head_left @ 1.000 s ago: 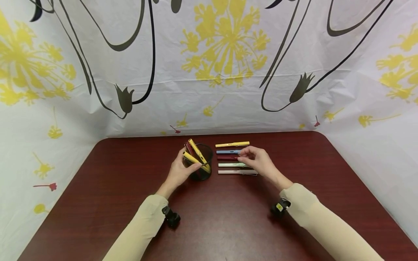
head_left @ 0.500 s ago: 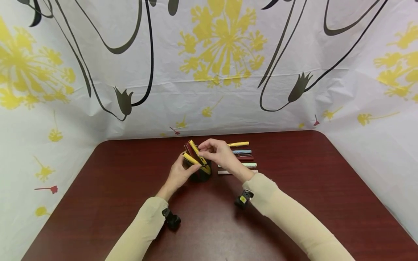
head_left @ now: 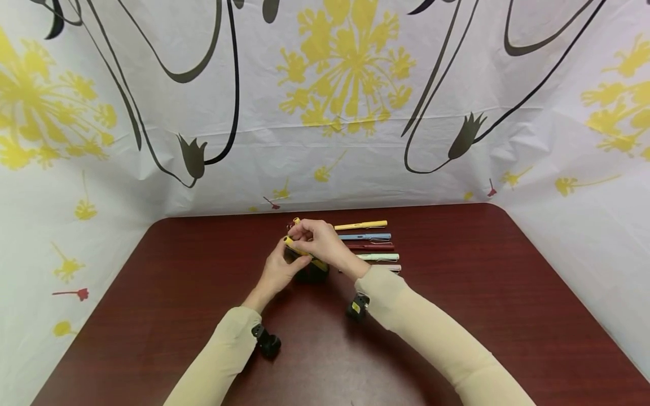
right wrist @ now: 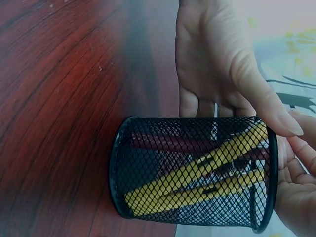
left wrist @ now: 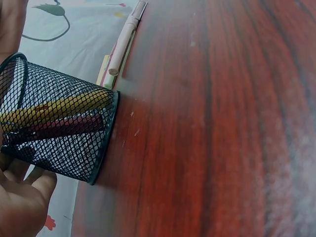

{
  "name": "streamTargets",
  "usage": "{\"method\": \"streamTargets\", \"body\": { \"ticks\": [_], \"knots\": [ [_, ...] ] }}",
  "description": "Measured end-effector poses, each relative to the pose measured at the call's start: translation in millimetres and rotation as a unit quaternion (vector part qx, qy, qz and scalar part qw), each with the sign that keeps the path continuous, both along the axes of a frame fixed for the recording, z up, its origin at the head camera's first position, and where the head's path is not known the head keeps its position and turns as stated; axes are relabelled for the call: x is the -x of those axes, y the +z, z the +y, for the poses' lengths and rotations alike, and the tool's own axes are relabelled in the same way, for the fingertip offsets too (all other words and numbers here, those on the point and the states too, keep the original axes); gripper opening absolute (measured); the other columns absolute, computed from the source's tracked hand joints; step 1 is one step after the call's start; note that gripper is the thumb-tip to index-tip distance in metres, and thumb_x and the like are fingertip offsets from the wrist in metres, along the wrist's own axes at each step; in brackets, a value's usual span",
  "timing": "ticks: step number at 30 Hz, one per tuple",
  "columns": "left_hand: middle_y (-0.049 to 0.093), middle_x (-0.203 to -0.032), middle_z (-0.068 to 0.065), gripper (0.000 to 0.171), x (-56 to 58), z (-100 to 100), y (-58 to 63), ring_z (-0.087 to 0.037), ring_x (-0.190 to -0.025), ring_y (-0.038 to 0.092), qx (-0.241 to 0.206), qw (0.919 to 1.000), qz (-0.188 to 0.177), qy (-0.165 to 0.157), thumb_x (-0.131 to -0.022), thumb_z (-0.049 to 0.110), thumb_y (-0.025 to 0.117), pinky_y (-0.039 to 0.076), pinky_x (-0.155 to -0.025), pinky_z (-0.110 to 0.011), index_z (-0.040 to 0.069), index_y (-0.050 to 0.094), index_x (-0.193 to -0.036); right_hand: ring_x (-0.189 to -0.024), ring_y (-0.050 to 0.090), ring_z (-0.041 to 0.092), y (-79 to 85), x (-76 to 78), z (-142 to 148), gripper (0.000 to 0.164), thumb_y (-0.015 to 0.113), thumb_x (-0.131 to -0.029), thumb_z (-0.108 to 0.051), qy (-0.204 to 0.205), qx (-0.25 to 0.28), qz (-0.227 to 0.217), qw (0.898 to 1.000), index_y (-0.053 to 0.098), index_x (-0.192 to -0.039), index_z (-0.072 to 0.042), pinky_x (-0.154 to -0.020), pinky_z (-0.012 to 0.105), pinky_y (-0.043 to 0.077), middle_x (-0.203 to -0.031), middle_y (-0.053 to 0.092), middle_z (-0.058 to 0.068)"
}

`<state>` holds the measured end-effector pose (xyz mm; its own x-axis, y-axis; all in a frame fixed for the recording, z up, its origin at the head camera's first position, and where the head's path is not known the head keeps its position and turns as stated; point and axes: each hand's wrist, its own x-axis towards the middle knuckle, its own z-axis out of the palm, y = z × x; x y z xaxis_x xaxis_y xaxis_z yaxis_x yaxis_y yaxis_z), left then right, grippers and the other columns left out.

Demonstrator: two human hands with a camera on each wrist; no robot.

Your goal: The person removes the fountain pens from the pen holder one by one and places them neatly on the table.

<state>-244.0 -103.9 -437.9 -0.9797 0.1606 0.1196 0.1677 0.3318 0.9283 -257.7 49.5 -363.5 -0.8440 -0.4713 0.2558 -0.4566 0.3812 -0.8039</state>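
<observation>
My left hand (head_left: 276,270) grips the black mesh pen cup (right wrist: 270,182) near its rim from the left, its thumb over the front in the right wrist view. The cup stands upright on the table. Inside lean two yellow pens (right wrist: 222,191) and, behind them, a dark red pen (right wrist: 173,143). My right hand (head_left: 325,245) is over the cup's mouth, fingers bent among the pen tops. One yellow pen end (head_left: 288,241) sticks out between the two hands. I cannot tell whether the right fingertips pinch a pen.
Right of the cup lies a row of pens: yellow (head_left: 365,225), blue (head_left: 373,237), dark red (head_left: 378,247), pale green (head_left: 386,257) and whitish (head_left: 395,268). My right forearm partly covers the row. A patterned white cloth (head_left: 325,169) hangs behind the dark table (head_left: 315,349).
My right hand has left the dark red pen in the row and moved left to the cup's mouth. The left hand has kept its grip on the cup.
</observation>
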Motion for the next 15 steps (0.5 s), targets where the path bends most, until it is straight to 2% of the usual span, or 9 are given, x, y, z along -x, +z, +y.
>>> {"method": "streamTargets", "body": {
  "ticks": [6, 15],
  "knots": [
    [0.056, -0.126, -0.011, 0.064, 0.4, 0.0, -0.1, -0.025, -0.108, 0.056, -0.011, 0.9999, 0.002, -0.012, -0.086, 0.027, 0.070, 0.048, -0.088, -0.037, 0.013, 0.038, -0.139, -0.076, 0.060, 0.014, -1.9, 1.9, -6.7, 0.018, 0.070, -0.084, -0.008, -0.009, -0.018, 0.004, 1.000, 0.068, -0.102, -0.004, -0.065, 0.020, 0.048, -0.089, 0.066, 0.008],
    [0.052, -0.133, -0.016, 0.068, -0.4, 0.8, 1.1, -0.028, -0.114, 0.053, -0.023, 0.9996, -0.003, -0.014, -0.087, 0.020, 0.069, 0.046, -0.091, -0.039, 0.010, 0.034, -0.144, -0.071, 0.055, 0.011, -5.0, 5.3, -11.9, 0.011, 0.070, -0.085, -0.009, -0.025, -0.042, 0.003, 0.999, 0.069, -0.095, -0.007, -0.063, 0.020, 0.045, -0.084, 0.064, 0.004]
  ]
}}
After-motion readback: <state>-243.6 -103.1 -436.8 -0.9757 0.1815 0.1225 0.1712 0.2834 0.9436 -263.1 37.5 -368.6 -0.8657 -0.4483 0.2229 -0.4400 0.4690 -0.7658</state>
